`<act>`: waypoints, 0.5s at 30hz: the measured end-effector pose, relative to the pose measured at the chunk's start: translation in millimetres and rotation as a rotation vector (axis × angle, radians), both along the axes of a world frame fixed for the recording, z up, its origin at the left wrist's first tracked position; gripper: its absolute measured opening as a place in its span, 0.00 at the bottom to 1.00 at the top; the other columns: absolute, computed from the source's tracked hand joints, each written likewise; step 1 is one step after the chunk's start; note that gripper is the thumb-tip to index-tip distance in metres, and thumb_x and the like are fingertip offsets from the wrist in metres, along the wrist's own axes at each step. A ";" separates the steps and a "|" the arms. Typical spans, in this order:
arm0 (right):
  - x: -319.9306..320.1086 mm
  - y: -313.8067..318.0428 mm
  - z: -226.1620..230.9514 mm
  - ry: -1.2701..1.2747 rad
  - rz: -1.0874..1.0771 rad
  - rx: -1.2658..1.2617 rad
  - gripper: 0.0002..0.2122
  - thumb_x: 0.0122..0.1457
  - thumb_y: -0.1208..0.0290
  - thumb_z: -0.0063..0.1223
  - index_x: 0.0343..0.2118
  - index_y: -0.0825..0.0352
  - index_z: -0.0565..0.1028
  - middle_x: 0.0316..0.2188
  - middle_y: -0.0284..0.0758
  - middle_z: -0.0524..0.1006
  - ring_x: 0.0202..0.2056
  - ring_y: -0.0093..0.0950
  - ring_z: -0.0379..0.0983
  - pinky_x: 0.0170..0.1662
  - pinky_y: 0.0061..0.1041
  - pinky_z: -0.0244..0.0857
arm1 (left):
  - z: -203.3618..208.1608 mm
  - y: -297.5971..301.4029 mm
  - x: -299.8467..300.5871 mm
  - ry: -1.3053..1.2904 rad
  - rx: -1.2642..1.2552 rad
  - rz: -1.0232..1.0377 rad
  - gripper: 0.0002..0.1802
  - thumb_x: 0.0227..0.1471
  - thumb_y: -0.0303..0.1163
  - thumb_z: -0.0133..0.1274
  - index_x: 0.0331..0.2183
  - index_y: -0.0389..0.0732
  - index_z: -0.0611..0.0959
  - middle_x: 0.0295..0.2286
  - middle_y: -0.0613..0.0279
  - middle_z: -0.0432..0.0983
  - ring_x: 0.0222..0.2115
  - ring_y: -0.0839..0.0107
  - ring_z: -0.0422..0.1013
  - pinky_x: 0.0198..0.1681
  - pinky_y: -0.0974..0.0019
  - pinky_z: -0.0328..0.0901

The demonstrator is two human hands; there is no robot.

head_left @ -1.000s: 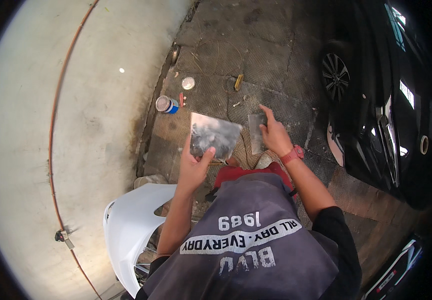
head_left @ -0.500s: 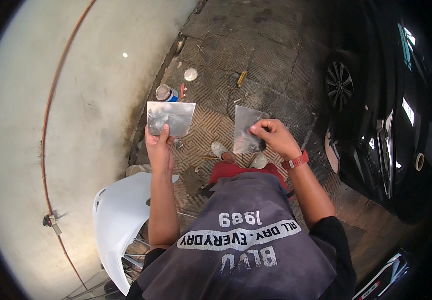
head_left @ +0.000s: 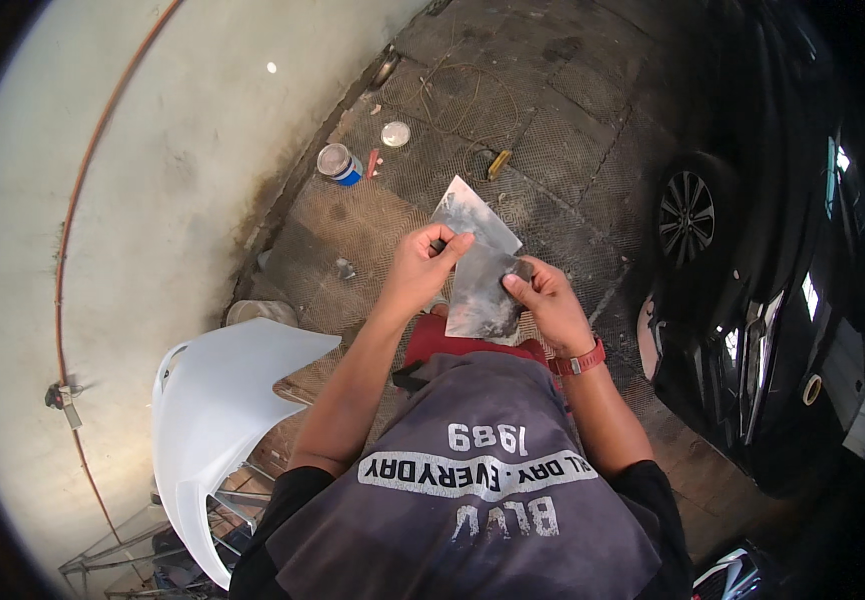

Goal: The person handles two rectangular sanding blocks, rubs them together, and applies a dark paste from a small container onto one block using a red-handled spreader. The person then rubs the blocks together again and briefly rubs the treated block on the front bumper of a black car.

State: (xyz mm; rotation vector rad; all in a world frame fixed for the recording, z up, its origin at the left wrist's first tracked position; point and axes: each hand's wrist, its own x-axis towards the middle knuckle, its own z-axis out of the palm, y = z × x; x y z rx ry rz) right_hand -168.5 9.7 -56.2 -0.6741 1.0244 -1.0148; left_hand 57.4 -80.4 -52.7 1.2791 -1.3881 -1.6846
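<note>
My left hand pinches a thin, silvery metal putty spreader between thumb and fingers. A second metal putty spreader, smeared with grey, is gripped along its right side by my right hand, which wears a red watch. The two blades meet in front of my lap, the left one angled across the upper end of the right one. Whether their faces press together or only overlap in the view, I cannot tell.
By the wall stands an uncovered can with a lid lying nearby. A white car fender rests on a metal stand at left. A black car is parked at right. A yellow-handled item lies on the floor.
The two spreaders, held apart before, have come together. My left hand moved right and tilted its blade; my right hand shifted slightly, and the head view turned a little.
</note>
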 end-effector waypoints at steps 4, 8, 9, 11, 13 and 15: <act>-16.1 -40.1 13.4 -0.006 -0.436 -0.173 0.07 0.73 0.69 0.60 0.49 0.64 0.80 0.41 0.27 0.84 0.38 0.17 0.79 0.44 0.22 0.74 | 13.1 0.8 20.8 -0.251 0.096 -0.224 0.15 0.66 0.39 0.66 0.30 0.41 0.84 0.24 0.80 0.74 0.22 0.90 0.62 0.24 0.75 0.54; -6.3 -84.4 44.3 -0.044 -0.602 -0.186 0.07 0.70 0.71 0.63 0.47 0.61 0.79 0.41 0.26 0.84 0.37 0.16 0.80 0.38 0.21 0.73 | -38.7 0.7 70.5 -0.147 -0.134 0.000 0.18 0.67 0.45 0.65 0.44 0.39 0.91 0.27 0.71 0.80 0.26 0.83 0.71 0.30 0.71 0.64; -0.7 -90.2 45.4 -0.017 -0.556 -0.173 0.07 0.70 0.72 0.63 0.47 0.61 0.79 0.41 0.26 0.84 0.36 0.16 0.80 0.37 0.20 0.73 | -41.5 -5.0 79.0 -0.086 -0.060 0.017 0.20 0.67 0.45 0.64 0.49 0.39 0.89 0.31 0.69 0.82 0.31 0.82 0.73 0.35 0.71 0.66; 24.3 -98.7 40.5 -0.089 -0.507 -0.090 0.07 0.70 0.73 0.62 0.48 0.61 0.79 0.41 0.26 0.84 0.37 0.16 0.80 0.37 0.20 0.74 | -37.0 -19.6 92.7 0.068 0.072 0.049 0.26 0.68 0.47 0.63 0.57 0.37 0.85 0.41 0.65 0.84 0.42 0.77 0.76 0.47 0.68 0.69; 60.6 -108.2 27.7 -0.132 -0.440 -0.025 0.11 0.70 0.72 0.63 0.53 0.65 0.78 0.43 0.29 0.85 0.40 0.22 0.83 0.41 0.24 0.79 | -17.4 -34.5 95.3 0.273 0.164 0.060 0.34 0.69 0.49 0.61 0.63 0.34 0.78 0.52 0.60 0.81 0.54 0.72 0.74 0.59 0.63 0.67; 96.6 -120.4 13.8 -0.189 -0.342 0.040 0.12 0.71 0.71 0.62 0.55 0.64 0.78 0.45 0.29 0.84 0.43 0.22 0.82 0.46 0.27 0.78 | -15.5 -48.4 96.8 0.478 0.146 0.069 0.33 0.72 0.46 0.58 0.65 0.33 0.74 0.59 0.58 0.78 0.60 0.67 0.72 0.67 0.56 0.65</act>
